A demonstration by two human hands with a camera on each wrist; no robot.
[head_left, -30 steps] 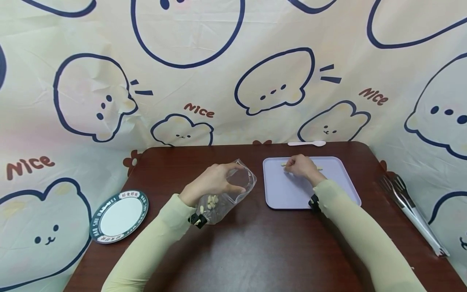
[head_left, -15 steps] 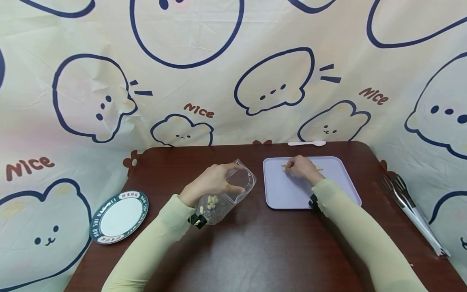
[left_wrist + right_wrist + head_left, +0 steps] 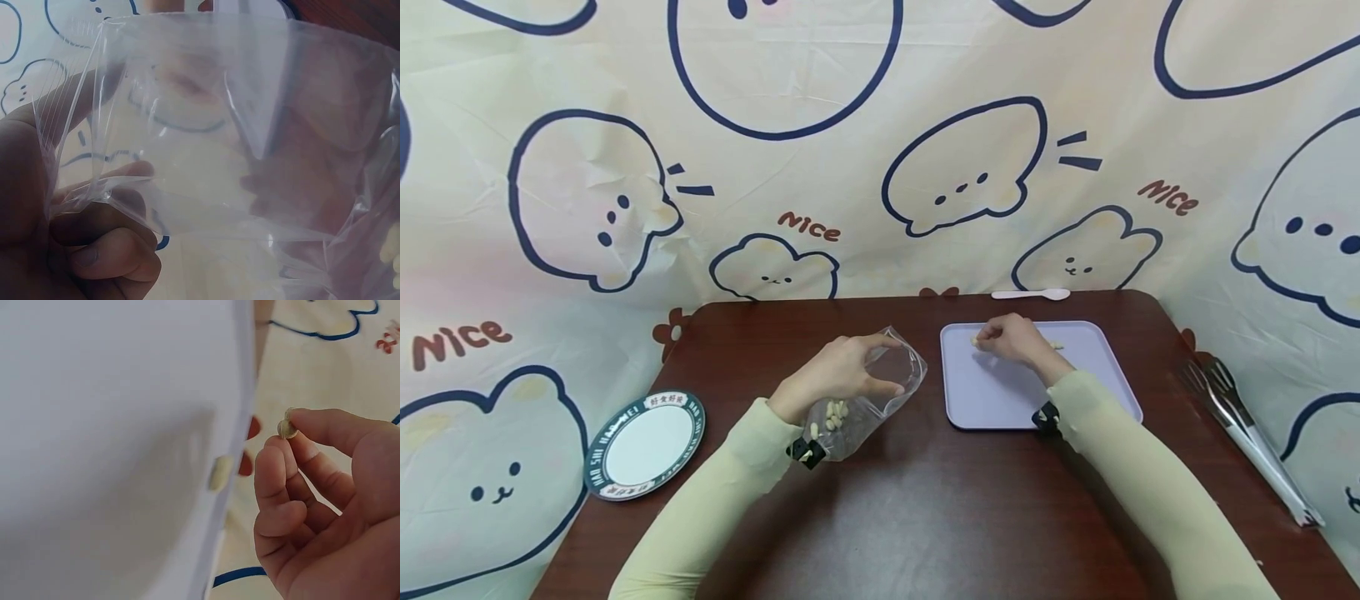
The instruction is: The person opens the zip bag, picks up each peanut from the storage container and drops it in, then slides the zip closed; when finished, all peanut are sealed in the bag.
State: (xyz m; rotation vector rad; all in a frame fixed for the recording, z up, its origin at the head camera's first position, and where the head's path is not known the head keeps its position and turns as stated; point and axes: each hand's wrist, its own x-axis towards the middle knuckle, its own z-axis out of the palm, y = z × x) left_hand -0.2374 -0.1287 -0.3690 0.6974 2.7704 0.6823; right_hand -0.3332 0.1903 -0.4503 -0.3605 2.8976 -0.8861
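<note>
My left hand (image 3: 837,372) holds the mouth of a clear plastic bag (image 3: 868,421), its thumb and index finger spread along the rim. In the left wrist view, the other fingers are curled at the edge of the bag (image 3: 206,206). Several pale peanuts (image 3: 835,414) lie low in it. Over the far part of a lilac tray (image 3: 1000,400), my right hand (image 3: 1018,340) pinches one small peanut (image 3: 287,429) between thumb and fingertip. Another peanut (image 3: 219,474) lies on the tray close to its edge.
A green-rimmed white plate (image 3: 643,446) sits at the table's left edge. Metal tongs (image 3: 1255,446) lie along the right edge. At the back edge, behind the tray, is a white spoon (image 3: 1030,295). A patterned cloth (image 3: 865,183) hangs behind the table.
My right hand has shifted slightly left and up, and a peanut now shows at its fingertips. My left hand and the bag have stayed in place.
</note>
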